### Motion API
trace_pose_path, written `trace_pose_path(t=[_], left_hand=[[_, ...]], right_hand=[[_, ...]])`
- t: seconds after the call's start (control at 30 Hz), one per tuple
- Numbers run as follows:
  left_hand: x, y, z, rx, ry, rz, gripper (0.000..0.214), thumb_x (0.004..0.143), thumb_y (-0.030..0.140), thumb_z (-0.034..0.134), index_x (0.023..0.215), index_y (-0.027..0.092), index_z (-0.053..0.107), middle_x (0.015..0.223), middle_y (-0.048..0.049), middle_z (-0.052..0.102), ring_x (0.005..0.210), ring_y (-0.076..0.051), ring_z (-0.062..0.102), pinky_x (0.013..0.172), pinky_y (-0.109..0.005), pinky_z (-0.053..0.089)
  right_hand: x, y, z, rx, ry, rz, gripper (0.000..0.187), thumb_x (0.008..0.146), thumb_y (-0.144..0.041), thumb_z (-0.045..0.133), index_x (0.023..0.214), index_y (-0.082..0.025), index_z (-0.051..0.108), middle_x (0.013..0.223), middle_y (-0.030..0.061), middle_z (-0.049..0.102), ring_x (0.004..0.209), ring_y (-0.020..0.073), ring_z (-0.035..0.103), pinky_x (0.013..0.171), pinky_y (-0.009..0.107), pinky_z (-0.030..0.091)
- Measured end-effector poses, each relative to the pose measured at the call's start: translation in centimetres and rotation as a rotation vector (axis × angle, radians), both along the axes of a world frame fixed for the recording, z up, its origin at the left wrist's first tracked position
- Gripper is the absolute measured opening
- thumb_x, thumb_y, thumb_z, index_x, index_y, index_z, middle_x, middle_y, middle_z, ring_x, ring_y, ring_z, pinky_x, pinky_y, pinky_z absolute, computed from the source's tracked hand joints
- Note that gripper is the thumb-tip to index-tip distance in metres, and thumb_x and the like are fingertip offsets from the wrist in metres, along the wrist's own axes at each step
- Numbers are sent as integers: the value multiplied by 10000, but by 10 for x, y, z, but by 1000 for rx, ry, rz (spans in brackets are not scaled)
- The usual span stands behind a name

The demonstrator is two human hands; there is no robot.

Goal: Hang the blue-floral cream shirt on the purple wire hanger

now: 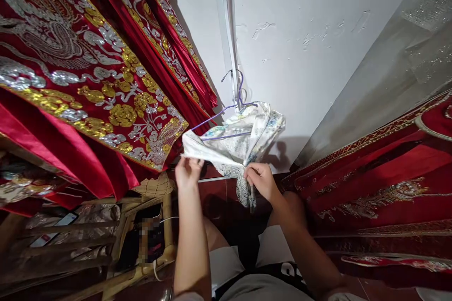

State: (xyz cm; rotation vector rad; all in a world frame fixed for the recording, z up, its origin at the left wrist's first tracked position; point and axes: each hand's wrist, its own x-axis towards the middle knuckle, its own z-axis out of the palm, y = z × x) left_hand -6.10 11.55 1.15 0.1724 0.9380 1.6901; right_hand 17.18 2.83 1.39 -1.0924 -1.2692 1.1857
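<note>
A white floral garment (208,148) with blue and green patches is draped on a thin purple hanger (226,137) in front of me, its front parted. My left hand (189,171) pinches the garment's edge at its left side. With thumb and fingers closed, my right hand (261,179) grips the cloth at the lower front, where a patterned part hangs in folds below. The hanger's hook rises beside a pale vertical metal rail (229,23); whether it hangs from the rail I cannot tell.
Red garments (120,89) with gold and silver embroidery hang at the left. More red embroidered cloth (374,188) and sheer sparkling fabric (420,33) fill the right. A white wall (282,56) stands behind. A bamboo chair (169,254) and a phone (67,219) are at lower left.
</note>
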Motion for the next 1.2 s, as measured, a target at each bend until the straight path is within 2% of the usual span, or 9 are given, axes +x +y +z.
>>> trace_pose_path(t=[0.1, 0.2, 0.4, 0.6, 0.73, 0.9, 1.03, 1.1, 1.2], left_hand=[[28, -26, -52, -59, 5, -20, 161, 930, 185, 519, 940, 179, 680, 973, -106, 740, 969, -187, 712, 924, -336, 538], [48, -39, -81, -34, 57, 8, 107, 890, 190, 594, 927, 170, 691, 966, -101, 748, 964, -177, 717, 935, -306, 524], [50, -32, -85, 53, 156, 49, 88, 812, 228, 709, 875, 170, 684, 861, -39, 744, 785, -138, 703, 831, -277, 512], [54, -39, -85, 37, 139, -19, 86, 813, 233, 694, 855, 162, 666, 909, -85, 743, 894, -191, 715, 922, -337, 498], [52, -44, -73, 83, 168, -27, 207, 788, 326, 771, 842, 184, 630, 809, -38, 690, 840, -178, 678, 898, -326, 485], [69, -65, -33, 290, 261, -210, 373, 727, 457, 859, 907, 192, 668, 879, -18, 656, 791, -147, 614, 763, -247, 484], [88, -91, -6, 461, 564, -393, 283, 894, 486, 713, 901, 210, 653, 852, -11, 599, 749, -135, 554, 703, -236, 454], [86, -98, 3, 541, 801, -396, 214, 954, 424, 651, 913, 214, 662, 901, -29, 605, 835, -160, 579, 785, -266, 473], [70, -98, 11, 623, 1049, -308, 155, 967, 373, 631, 1023, 233, 666, 1118, -74, 627, 1121, -229, 595, 1019, -358, 452]], right_hand=[[-2, -12, -15, -71, 78, -65, 269, 806, -364, 542, 588, -213, 584, 394, -45, 439, 390, 111, 381, 450, 263, 309], [9, -25, -33, -110, 92, -147, 287, 812, -385, 541, 581, -221, 585, 407, -36, 441, 395, 119, 385, 458, 280, 313], [41, -43, -41, -110, 115, -201, 282, 813, -365, 584, 580, -208, 612, 451, -29, 455, 429, 115, 384, 478, 275, 305], [46, -42, -43, -144, -27, -82, 243, 764, -278, 520, 540, -206, 576, 437, -25, 461, 452, 127, 412, 505, 276, 320], [46, -39, -59, -210, -221, -55, 256, 788, -274, 490, 557, -206, 578, 459, -16, 488, 475, 141, 448, 503, 274, 314], [38, -26, -64, -135, -302, -64, 340, 940, -436, 532, 708, -206, 626, 679, 32, 610, 672, 189, 546, 635, 308, 429], [19, -11, -50, -18, -72, 202, 503, 977, -651, 455, 1011, -207, 689, 940, 76, 672, 996, 252, 605, 882, 366, 499], [6, -4, -40, 8, -11, 397, 519, 869, -677, 632, 1081, -205, 677, 962, 61, 671, 995, 244, 606, 909, 369, 498], [-11, 7, -23, 4, 51, 586, 529, 676, -500, 862, 1037, -179, 647, 906, 25, 646, 864, 195, 591, 816, 323, 496]])
